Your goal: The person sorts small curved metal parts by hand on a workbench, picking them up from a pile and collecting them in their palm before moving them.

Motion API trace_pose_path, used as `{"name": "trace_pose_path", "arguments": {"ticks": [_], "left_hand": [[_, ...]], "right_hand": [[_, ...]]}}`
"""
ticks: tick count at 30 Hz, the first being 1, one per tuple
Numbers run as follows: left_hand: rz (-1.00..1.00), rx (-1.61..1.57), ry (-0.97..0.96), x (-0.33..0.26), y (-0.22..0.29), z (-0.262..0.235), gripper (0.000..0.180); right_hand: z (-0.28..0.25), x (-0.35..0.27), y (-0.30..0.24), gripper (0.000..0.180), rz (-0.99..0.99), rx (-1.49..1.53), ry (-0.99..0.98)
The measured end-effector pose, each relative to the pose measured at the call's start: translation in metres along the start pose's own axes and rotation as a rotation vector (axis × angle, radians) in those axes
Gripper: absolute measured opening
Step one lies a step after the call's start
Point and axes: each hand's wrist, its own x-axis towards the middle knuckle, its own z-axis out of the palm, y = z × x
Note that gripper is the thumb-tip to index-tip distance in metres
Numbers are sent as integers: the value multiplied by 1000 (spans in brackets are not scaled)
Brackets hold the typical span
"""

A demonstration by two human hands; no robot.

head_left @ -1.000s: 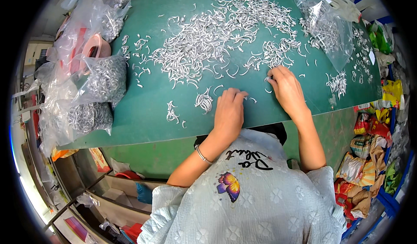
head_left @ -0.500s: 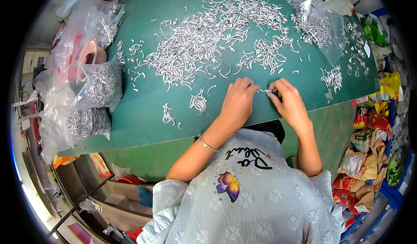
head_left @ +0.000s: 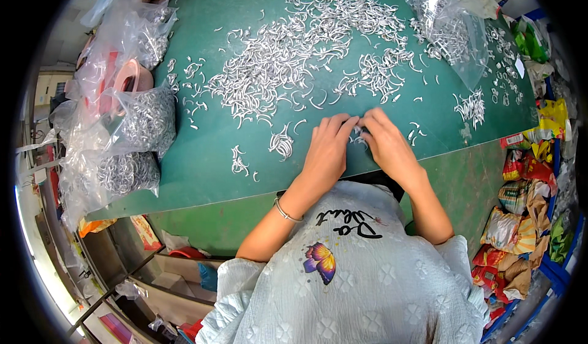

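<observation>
- On the near side of the big heap of curved metal pieces (head_left: 263, 74), the left hand (head_left: 329, 147) and the right hand (head_left: 387, 143) come together low over the table (head_left: 208, 175), fingertips close to one another.
- Nearer the person than the heap, a few small pieces (head_left: 358, 138) show between the two hands; the fingers are bent around them, and I cannot tell whether either hand grips one or whether the fingertips touch.
- Also on the heap's near side, a neat bunch (head_left: 282, 142) lies left of the left hand, and a looser bunch (head_left: 239, 161) lies farther left and nearer the person.
- Just right of the heap's near part sits a smaller pile (head_left: 376, 78).
- To the right of the heap and nearer the person, some loose pieces (head_left: 415, 134) lie beside the right hand, with a spread bunch (head_left: 470, 108) farther right.
- Right of the heap, a clear bag (head_left: 450, 35) with metal pieces inside rests on the table.
- Well left of the heap, a filled bag (head_left: 149, 120) stands near a pink bowl (head_left: 136, 73).
</observation>
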Motion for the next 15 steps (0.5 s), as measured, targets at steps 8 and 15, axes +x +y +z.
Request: {"name": "trace_pose_path", "arguments": {"ticks": [8,15], "left_hand": [[67,90,9,2,15,3,38],[47,72,25,-6,-1,16,34]], "right_hand": [[-69,-9,30,24,315,-235,323],[-52,2,47,10,192,-243,191]]}}
